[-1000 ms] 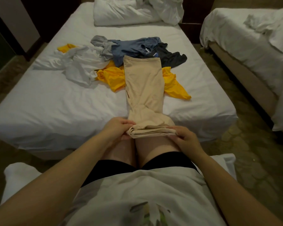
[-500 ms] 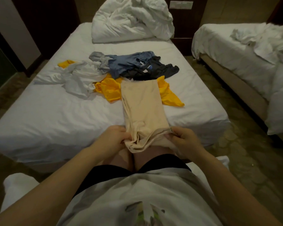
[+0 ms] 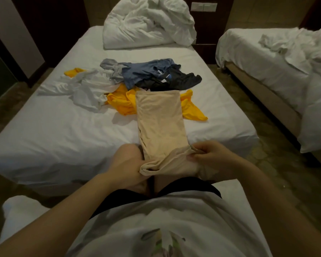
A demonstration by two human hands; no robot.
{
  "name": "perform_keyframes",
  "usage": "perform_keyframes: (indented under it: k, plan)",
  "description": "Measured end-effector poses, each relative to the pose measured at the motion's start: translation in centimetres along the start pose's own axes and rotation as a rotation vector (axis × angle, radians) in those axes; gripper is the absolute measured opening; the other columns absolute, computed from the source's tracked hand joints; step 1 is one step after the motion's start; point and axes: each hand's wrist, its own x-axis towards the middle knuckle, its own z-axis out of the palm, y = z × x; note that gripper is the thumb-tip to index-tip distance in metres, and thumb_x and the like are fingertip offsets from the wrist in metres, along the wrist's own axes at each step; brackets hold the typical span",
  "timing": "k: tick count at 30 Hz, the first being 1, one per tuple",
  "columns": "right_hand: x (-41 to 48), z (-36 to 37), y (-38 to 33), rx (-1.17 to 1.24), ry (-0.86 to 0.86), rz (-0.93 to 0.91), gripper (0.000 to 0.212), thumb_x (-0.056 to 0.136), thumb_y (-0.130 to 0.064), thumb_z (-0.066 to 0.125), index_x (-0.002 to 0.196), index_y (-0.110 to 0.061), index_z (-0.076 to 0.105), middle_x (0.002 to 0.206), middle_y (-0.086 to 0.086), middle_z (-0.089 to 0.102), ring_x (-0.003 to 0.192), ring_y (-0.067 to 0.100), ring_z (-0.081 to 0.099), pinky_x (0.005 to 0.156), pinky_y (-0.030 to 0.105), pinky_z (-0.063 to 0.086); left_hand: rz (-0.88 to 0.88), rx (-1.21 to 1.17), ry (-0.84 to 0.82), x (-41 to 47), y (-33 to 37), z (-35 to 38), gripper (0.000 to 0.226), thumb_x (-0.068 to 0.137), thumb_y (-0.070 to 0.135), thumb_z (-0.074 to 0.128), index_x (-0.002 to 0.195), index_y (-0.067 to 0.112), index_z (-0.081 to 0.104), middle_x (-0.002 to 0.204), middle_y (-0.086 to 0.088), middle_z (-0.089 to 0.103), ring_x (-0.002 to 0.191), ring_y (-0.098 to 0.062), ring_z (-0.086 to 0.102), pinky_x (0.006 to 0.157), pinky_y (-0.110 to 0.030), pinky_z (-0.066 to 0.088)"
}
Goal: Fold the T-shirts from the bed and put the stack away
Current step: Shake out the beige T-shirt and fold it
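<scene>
Two hands: both grasp the near end of the beige T-shirt (image 3: 161,123), one at each corner, just above my knees.
Left hand (image 3: 126,167): I see its fingers curled round the near left corner, with the cloth bunched in the grip.
Right hand (image 3: 209,156): thumb and fingertips pinch the near right corner, held a little farther from me than the left corner.
Beige T-shirt, place: it runs from my lap over the edge of the bed (image 3: 63,138), and its far end lies on the yellow shirt (image 3: 122,102).
Beige T-shirt, look: it is a long narrow strip with the sides already turned in. It is flat and smooth on the mattress, wrinkled only at the hands. The cloth looks thin and soft.
Step in hand: I judge that the lengthwise fold is done and the near end must now go over toward the far end.
Done so far: I see no finished stack anywhere in the view.
Left to do: the yellow shirt, the blue shirt (image 3: 143,71), the dark shirt (image 3: 180,80) and the white shirt (image 3: 85,88) lie loose in one pile beyond, together with a grey piece (image 3: 111,67). After folding these, the stack must be put away.
Progress: early, in my judgement.
</scene>
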Motion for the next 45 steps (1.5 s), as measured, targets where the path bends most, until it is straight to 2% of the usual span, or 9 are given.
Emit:
perform_keyframes:
  k: [5,9,13,18,26,32,38,42,45]
  plan:
    - [3.1,-1.2,0.8,-0.044,0.163,0.004,0.015,0.086,-0.012,0.063,0.078,0.0,0.065,0.067,0.008,0.052,0.068,0.011,0.047,0.065,0.028,0.035,0.111,-0.234,-0.091,1.6,-1.3,-0.1,0.034,0.059,0.072,0.054,0.062,0.039,0.062,0.066,0.007,0.062,0.066,-0.009,0.06,0.066,-0.032,0.052]
    - [7.2,-3.1,0.8,-0.133,0.246,0.013,0.012,0.085,-0.016,0.065,0.082,-0.005,0.069,0.066,0.004,0.056,0.061,0.005,0.047,0.056,0.019,0.033,0.063,-0.613,-0.225,3.4,-0.5,-1.9,0.019,0.062,0.066,0.063,0.08,0.066,0.06,0.113,0.009,0.066,0.109,-0.013,0.059,0.099,-0.035,0.044]
    - [12.5,-5.2,0.5,-0.118,0.262,-0.011,0.006,0.084,-0.012,0.067,0.08,-0.008,0.07,0.063,-0.003,0.054,0.055,-0.006,0.047,0.053,0.015,0.033,0.009,-1.102,-0.292,7.5,0.8,-3.9,0.033,0.079,0.008,0.071,0.105,0.025,0.06,0.102,0.01,0.065,0.108,-0.016,0.057,0.08,-0.015,0.048]
    - [22.4,-8.1,0.9,-0.164,0.262,0.052,0.016,0.081,-0.022,0.07,0.074,-0.008,0.069,0.062,0.005,0.054,0.06,0.006,0.044,0.058,0.023,0.034,-0.14,-1.464,-0.564,15.7,0.0,-7.0,0.037,0.074,-0.016,0.059,0.103,0.007,0.063,0.091,-0.005,0.073,0.085,-0.017,0.07,0.073,-0.029,0.058]
    - [39.8,-6.7,7.8,-0.3,0.297,0.154,0.021,0.089,-0.03,0.059,0.103,-0.018,0.068,0.103,0.004,0.069,0.1,0.022,0.059,0.08,0.032,0.047,-0.591,-1.618,-0.351,29.9,-4.7,-3.3,0.02,0.085,0.004,0.054,0.102,0.005,0.065,0.077,-0.009,0.073,0.07,-0.021,0.07,0.073,-0.035,0.054]
    - [42.5,-5.3,11.0,-0.419,0.355,0.154,0.03,0.088,-0.047,0.056,0.1,-0.021,0.066,0.101,0.004,0.063,0.094,0.021,0.057,0.074,0.034,0.045,-0.573,-1.698,-0.248,31.0,-5.8,0.7,0.016,0.087,0.011,0.055,0.098,0.007,0.067,0.079,-0.007,0.073,0.07,-0.018,0.071,0.068,-0.031,0.057]
    - [39.3,-5.7,11.1,-0.013,0.619,0.266,0.031,0.088,-0.038,0.059,0.112,-0.018,0.06,0.102,0.001,0.065,0.096,0.017,0.059,0.08,0.028,0.043,-0.459,-1.676,-0.126,29.0,-5.2,1.3,0.025,0.088,0.013,0.056,0.113,0.009,0.061,0.099,-0.003,0.071,0.084,-0.016,0.069,0.077,-0.032,0.057]
    - [35.3,-4.4,11.6,0.194,0.583,0.285,0.039,0.086,-0.033,0.065,0.12,-0.021,0.051,0.104,-0.004,0.059,0.093,0.011,0.056,0.079,0.027,0.045,-0.428,-1.64,-0.238,25.8,-4.8,2.0,0.048,0.083,0.018,0.059,0.128,0.018,0.046,0.117,-0.007,0.065,0.1,-0.021,0.065,0.077,-0.034,0.058]
    - [32.8,-2.9,12.2,0.325,0.507,0.323,0.051,0.083,-0.028,0.07,0.127,-0.02,0.045,0.116,-0.001,0.059,0.098,0.013,0.058,0.082,0.033,0.049,-0.446,-1.546,-0.297,22.9,-4.2,2.3,0.03,0.092,0.02,0.054,0.12,0.028,0.045,0.113,0.002,0.065,0.096,-0.015,0.065,0.074,-0.031,0.057]
